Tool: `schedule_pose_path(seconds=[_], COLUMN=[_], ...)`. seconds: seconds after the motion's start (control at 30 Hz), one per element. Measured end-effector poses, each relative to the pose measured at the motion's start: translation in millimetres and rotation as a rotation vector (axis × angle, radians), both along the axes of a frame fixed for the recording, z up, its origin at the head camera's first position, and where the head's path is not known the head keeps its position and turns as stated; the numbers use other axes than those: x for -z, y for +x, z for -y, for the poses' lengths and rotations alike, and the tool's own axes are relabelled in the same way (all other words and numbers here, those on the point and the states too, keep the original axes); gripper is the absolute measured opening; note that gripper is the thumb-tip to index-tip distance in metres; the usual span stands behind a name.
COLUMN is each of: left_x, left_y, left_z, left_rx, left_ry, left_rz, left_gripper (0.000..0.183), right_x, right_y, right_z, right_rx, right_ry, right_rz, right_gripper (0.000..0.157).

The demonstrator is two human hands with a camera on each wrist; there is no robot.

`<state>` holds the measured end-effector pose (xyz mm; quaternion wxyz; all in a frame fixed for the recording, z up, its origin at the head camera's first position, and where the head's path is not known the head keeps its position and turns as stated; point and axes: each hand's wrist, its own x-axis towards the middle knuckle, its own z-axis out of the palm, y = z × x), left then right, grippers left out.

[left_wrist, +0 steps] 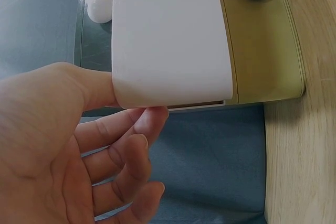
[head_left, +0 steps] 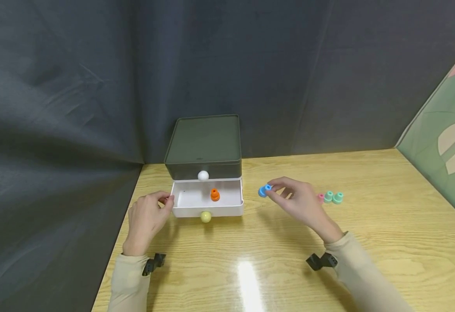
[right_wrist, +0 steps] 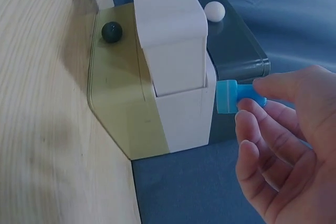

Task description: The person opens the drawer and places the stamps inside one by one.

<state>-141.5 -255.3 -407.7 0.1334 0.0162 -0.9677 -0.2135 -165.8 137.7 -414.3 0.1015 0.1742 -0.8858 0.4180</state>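
Note:
In the head view my left hand (head_left: 146, 220) is at the left front corner of a pulled-out white drawer (head_left: 189, 212). The left wrist view shows its thumb over the drawer's edge and its index finger against the side, gripping the corner. An orange stepped peg (head_left: 214, 195) stands inside the drawer, right of its middle. Thumb and fingers of my right hand (head_left: 298, 200) pinch a blue stepped peg (right_wrist: 228, 96) by its narrow end. That peg is held in the air to the right of the drawer, its wide end towards the drawer.
The drawer belongs to a stacked cabinet with a dark green top section (head_left: 208, 138) and an olive-yellow bottom section (right_wrist: 118, 66). Behind the right hand stand one pink peg (head_left: 321, 197) and two mint-green pegs (head_left: 337, 198). Dark cloth (head_left: 266, 78) hangs behind the wooden table (head_left: 282, 277).

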Motion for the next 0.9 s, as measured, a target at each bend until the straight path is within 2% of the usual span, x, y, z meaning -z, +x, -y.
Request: schedule_pose_path(seconds=[0.4, 0.9], left_x=[-0.7, -0.8], left_y=[0.6, 0.5], left_z=[0.8, 0.6], left_rx=[0.01, 0.004], left_ry=[0.003, -0.006], left_rz=[-0.012, -0.002], left_gripper=[0.027, 0.028], right_x=[-9.9, -11.5], right_y=[-3.6, -5.7], right_z=[23.2, 40.8], right_rx=[-0.043, -0.094], right_ry=[-0.056, -0.088], right_rz=[-0.009, 0.053], right_gripper=[0.019, 0.017])
